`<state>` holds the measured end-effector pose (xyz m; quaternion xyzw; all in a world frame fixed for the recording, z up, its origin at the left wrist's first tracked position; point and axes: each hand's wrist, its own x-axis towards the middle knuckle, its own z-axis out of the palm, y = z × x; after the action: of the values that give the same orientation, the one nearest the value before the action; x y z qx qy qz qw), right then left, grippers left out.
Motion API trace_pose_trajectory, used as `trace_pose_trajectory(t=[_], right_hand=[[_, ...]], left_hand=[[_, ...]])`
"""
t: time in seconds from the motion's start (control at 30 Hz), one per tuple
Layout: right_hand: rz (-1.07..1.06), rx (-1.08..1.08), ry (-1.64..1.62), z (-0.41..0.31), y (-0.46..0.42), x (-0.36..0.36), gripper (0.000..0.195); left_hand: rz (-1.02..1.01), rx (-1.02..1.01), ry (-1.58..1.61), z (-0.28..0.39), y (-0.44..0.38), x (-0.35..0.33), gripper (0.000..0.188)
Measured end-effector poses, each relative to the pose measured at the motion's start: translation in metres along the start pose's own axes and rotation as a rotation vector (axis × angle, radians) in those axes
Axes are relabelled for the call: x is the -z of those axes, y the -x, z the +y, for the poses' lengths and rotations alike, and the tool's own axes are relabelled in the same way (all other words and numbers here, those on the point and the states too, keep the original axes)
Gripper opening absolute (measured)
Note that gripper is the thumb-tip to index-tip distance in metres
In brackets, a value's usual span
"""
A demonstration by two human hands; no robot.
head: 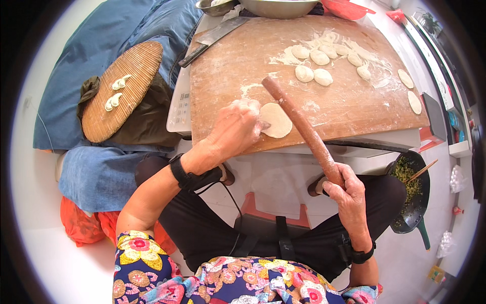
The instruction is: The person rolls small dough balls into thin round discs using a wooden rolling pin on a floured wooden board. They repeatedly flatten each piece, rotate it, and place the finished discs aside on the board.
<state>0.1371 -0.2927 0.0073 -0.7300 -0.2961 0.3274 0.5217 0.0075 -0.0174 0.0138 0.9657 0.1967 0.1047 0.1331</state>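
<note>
My left hand (240, 122) pinches the left edge of a flat round dough wrapper (280, 123) lying near the front edge of the floured wooden board (231, 64). In my right hand (347, 188) is the near end of a wooden rolling pin (303, 123). The pin slants up and away to the left, its far end just above and right of the wrapper. Farther back on the board, several flattened dough pieces (319, 57) sit in scattered flour. Two rolled wrappers (414, 102) lie at the board's right edge.
A cleaver (220, 36) rests at the board's back left corner. Metal bowl (281, 7) and red plastic container (347, 8) stand behind. Left, a ridged tray (125, 89) bears several dumplings (113, 102). A wok (408, 190) with chopped filling and chopsticks (422, 171) sits by my right knee.
</note>
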Motion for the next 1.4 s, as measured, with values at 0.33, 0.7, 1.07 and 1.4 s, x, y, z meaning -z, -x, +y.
trace_pose_trajectory(t=[0.33,0.7,1.07,1.4], right_hand=[[-0.044,0.053,0.152,0.010,-0.013,-0.015,0.031],[0.060,0.085,0.502,-0.002,-0.040,0.009,0.028],[0.071,0.132,0.673,-0.005,-0.044,0.013,0.026],[0.069,0.337,0.816,-0.001,-0.019,0.003,0.027]], left_hand=[[0.002,-0.266,-0.277,-0.023,0.001,-0.003,0.070],[-0.087,-0.248,-0.257,-0.020,-0.048,-0.020,0.073],[-0.056,-0.251,-0.255,-0.020,-0.045,-0.018,0.073],[-0.116,-0.308,-0.267,-0.023,-0.003,0.004,0.070]])
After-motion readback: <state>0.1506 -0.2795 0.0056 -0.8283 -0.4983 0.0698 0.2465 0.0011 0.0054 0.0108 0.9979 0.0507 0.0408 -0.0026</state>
